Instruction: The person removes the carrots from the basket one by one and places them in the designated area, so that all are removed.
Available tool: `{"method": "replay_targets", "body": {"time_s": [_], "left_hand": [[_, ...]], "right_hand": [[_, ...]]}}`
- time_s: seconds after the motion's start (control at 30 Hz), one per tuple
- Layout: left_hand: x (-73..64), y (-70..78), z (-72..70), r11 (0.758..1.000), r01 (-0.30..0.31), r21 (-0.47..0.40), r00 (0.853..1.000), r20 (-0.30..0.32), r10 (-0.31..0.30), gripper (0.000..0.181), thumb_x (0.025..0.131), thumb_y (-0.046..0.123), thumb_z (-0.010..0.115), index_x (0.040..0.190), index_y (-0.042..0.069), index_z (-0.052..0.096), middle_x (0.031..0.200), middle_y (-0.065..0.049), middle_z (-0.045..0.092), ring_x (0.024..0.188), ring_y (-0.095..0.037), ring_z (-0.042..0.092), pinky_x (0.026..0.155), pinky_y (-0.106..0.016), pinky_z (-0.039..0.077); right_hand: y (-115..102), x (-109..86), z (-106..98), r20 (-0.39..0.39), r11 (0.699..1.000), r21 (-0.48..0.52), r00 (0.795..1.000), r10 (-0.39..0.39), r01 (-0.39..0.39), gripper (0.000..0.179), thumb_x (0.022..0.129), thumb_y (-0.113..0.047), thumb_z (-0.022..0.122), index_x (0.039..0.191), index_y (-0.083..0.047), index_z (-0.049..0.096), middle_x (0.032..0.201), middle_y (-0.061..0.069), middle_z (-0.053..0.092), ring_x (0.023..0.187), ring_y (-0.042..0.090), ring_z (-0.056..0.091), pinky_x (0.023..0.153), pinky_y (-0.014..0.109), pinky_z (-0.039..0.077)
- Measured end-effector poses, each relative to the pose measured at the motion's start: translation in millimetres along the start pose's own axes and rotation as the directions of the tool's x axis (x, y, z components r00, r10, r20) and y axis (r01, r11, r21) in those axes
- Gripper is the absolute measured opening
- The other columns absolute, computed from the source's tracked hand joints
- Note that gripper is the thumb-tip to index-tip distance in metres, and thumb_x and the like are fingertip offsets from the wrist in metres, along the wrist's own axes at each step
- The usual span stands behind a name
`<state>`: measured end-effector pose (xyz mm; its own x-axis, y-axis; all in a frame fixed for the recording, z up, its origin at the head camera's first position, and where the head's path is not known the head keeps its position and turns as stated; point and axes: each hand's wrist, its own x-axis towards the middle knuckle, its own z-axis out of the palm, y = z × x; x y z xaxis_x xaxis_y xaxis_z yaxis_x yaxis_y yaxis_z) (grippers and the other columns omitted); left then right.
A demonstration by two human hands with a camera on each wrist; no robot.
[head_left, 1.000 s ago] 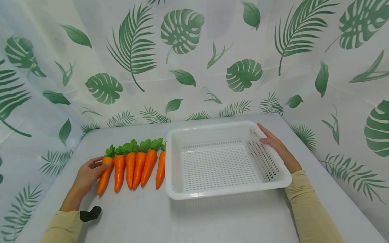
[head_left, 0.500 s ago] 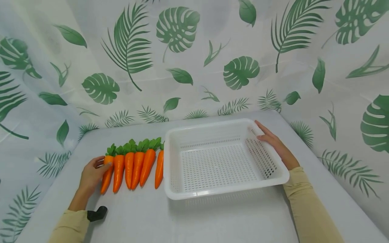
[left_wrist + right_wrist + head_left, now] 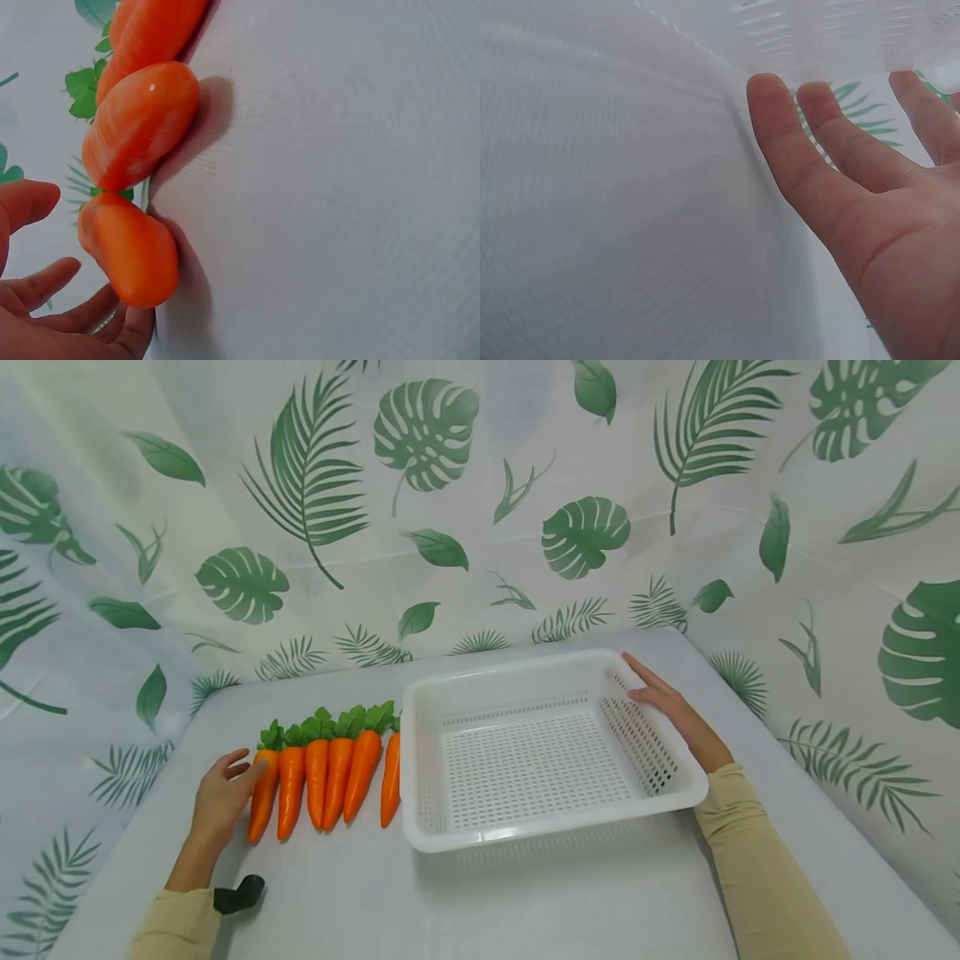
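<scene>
At the left end of a row of several orange carrots with green leafy tops, my left hand [image 3: 217, 797] is beside the leftmost carrot [image 3: 262, 802]. In the left wrist view its thumb [image 3: 30, 202] is held above that carrot, apart from it, and the other fingers lie along its outer side. A large white perforated plastic basket [image 3: 555, 837] stands right of the row, tilted in view, with nothing inside. My right hand [image 3: 678, 714] holds its right rim, thumb over the edge. The right wrist view shows outstretched fingers [image 3: 780, 139] against the basket's outside.
One carrot [image 3: 390, 785] sits close to the basket's left wall, partly hidden by it. The white table [image 3: 337, 893] meets a leaf-printed curtain [image 3: 480, 510] behind and at both sides. A black device [image 3: 240, 893] is strapped at my left wrist.
The leftmost carrot has shifted slightly right, closer to its neighbour, with my left hand moving along. My right hand stays on the basket rim. The whole head view has shifted a little.
</scene>
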<state>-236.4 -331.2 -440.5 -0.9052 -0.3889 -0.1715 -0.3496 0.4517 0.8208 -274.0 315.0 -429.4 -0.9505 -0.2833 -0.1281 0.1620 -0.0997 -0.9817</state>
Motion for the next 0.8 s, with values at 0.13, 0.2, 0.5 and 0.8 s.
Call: {"method": "replay_targets", "body": {"time_s": [0.13, 0.2, 0.5, 0.8], "left_hand": [[-2.5, -2.2, -6.1, 1.0, -0.003, -0.009, 1.0, -0.009, 0.003, 0.074, 0.111, 0.04, 0.05, 0.167, -0.001, 0.025, 0.165, -0.035, 0.031, 0.141, -0.051, 0.044, 0.118, -0.061, 0.04], [-5.0, -2.3, -9.1, 1.0, -0.003, -0.008, 1.0, -0.013, 0.003, 0.074, 0.112, 0.041, 0.048, 0.168, -0.002, 0.024, 0.165, -0.035, 0.031, 0.141, -0.051, 0.044, 0.117, -0.06, 0.04], [-13.4, 9.6, -15.4, 1.0, -0.02, -0.007, 0.998, -0.066, 0.019, 0.077, 0.112, 0.047, 0.043, 0.17, 0.003, 0.018, 0.169, -0.033, 0.025, 0.149, -0.053, 0.034, 0.119, -0.068, 0.033], [-12.0, 40.2, -31.1, 0.984, -0.166, 0.061, 0.984, -0.047, 0.169, 0.078, 0.114, 0.046, 0.041, 0.172, 0.005, 0.008, 0.173, -0.032, 0.012, 0.156, -0.055, 0.019, 0.119, -0.072, 0.026]], "right_hand": [[1, 2.4, 2, 0.007, 1.0, -0.02, 1.0, -0.004, 0.004, 0.058, 0.114, -0.045, 0.047, 0.165, -0.06, 0.024, 0.174, 0.0, 0.027, 0.145, 0.038, 0.043, 0.098, 0.048, 0.056], [0, 3.2, 2, 0.02, 0.999, -0.045, 1.0, -0.021, 0.022, 0.058, 0.114, -0.048, 0.045, 0.167, -0.057, 0.022, 0.176, -0.001, 0.023, 0.148, 0.036, 0.039, 0.1, 0.044, 0.054], [4, 3.6, -10, -0.042, 0.969, -0.236, 0.996, -0.083, 0.071, 0.064, 0.111, -0.065, 0.036, 0.171, -0.048, 0.019, 0.174, -0.006, 0.027, 0.15, 0.031, 0.038, 0.1, 0.029, 0.052], [-11, 1.0, -42, -0.128, 0.854, -0.517, 0.981, -0.146, 0.059, 0.076, 0.113, -0.061, 0.031, 0.174, -0.02, 0.011, 0.173, 0.023, 0.023, 0.154, 0.053, 0.029, 0.116, 0.069, 0.036]]}}
